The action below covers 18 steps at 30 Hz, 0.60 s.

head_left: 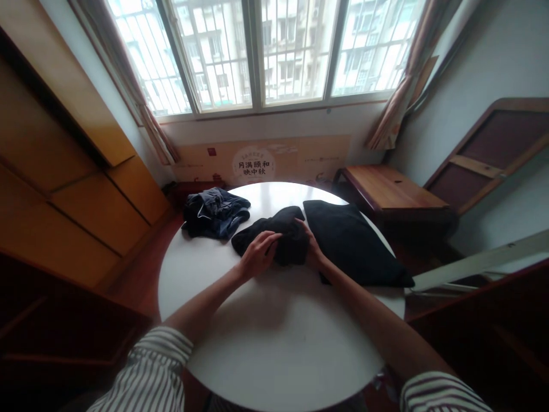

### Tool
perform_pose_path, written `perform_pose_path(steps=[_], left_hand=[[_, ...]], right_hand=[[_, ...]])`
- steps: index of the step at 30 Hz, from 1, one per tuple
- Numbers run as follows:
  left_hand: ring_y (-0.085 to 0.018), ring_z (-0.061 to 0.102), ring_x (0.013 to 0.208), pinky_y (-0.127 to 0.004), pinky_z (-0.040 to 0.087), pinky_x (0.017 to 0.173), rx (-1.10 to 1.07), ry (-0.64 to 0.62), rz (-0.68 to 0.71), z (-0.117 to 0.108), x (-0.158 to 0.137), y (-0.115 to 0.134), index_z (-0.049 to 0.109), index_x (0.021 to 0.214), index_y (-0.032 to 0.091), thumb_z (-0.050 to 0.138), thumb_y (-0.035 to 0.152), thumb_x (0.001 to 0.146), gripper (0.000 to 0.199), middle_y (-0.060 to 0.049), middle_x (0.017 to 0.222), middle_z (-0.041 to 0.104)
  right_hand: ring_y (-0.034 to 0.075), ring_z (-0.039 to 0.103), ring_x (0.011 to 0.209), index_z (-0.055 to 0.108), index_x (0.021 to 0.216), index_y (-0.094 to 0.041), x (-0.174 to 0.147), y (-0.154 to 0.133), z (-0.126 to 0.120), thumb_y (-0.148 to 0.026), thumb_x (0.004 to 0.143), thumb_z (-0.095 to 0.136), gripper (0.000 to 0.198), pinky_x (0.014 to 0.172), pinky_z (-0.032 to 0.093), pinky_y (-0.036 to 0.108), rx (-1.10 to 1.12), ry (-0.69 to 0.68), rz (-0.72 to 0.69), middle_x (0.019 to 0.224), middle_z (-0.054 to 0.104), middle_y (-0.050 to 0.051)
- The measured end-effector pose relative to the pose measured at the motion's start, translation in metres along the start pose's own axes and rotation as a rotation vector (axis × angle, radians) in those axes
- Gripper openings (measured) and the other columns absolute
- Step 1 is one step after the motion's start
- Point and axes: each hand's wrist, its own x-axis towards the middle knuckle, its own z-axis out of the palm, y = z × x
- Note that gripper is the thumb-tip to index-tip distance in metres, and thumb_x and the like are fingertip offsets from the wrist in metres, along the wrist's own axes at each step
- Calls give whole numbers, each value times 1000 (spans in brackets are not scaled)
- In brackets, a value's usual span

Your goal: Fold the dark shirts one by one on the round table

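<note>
A bunched black garment (291, 246) lies in the middle of the round white table, its exact kind not clear. My left hand (259, 252) grips its near left side with bent fingers. At its right edge my right hand (312, 246) has hold of the cloth, the fingers partly hidden by the fabric. To the right, a black piece of clothing (351, 240) is spread flat, close to my right forearm. On the left of the table sits a crumpled dark blue and black garment (217, 212) with a thin white line on it.
The white table (287, 349) reaches toward my body. Behind it are a low wooden table (390, 189) at right and a printed board (300, 151) under the barred windows. Wooden cabinets (86, 212) stand at left, a folded wood-framed panel (493, 154) at right.
</note>
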Motion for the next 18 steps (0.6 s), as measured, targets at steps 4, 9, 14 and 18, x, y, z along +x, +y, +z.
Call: perform_pose_path(steps=[4,9,14,18], left_hand=[[-39,28,144,-61,18,118,141,-250,-2,-5,-17,-27,35,150,15,70,48,79,86,-21,150,40],[-45,21,146,-64,12,117,225,-248,-162,8,-18,-42,32,149,6,72,37,69,95,-28,154,32],[-30,62,110,-50,32,112,-5,-12,-267,-2,-14,-43,62,113,16,50,23,80,36,-13,108,69],[-27,63,94,-39,50,85,-443,88,-588,-30,-15,-38,64,95,18,53,44,84,30,-7,88,67]], right_hand=[[22,65,83,52,138,-23,1,-12,-5,-42,89,42,54,73,55,33,58,28,68,110,68,8],[29,60,108,62,129,-19,-2,-22,-7,-43,78,58,56,92,49,38,-99,-65,-58,120,65,12],[23,65,83,59,127,-22,-9,-28,-4,-44,76,63,56,71,52,34,81,-43,-48,96,69,7],[18,60,64,59,115,-22,-12,-29,-11,-56,76,62,52,57,49,29,248,101,-8,79,66,2]])
